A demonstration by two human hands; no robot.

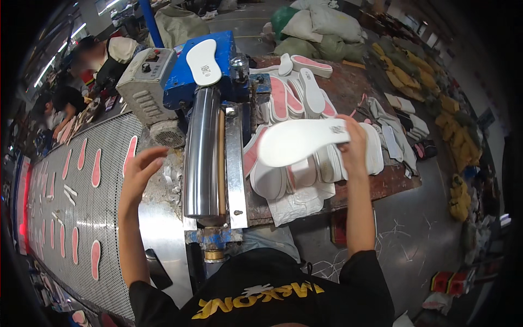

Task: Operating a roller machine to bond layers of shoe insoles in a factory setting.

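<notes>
My right hand [355, 146] grips the heel end of a white insole [291, 143], held over stacks of insoles [327, 161] on the table. Its wide front end points left, toward a shiny steel roller [201, 158]. My left hand [140, 173] is raised between the roller and a mesh conveyor belt [111, 218], fingers apart and nothing in it. A pink insole [130, 152] on the belt lies just behind that hand. Another white insole [204, 62] rests on top of the blue machine housing [174, 73] at the roller's far end.
Several pink insoles [96, 169] lie spaced along the belt. A grey control box [144, 76] with a knob stands left of the blue housing. More insoles and grey cloth [395, 141] cover the brown table [354, 90]. Full sacks [321, 24] are piled behind; people [111, 54] work at far left.
</notes>
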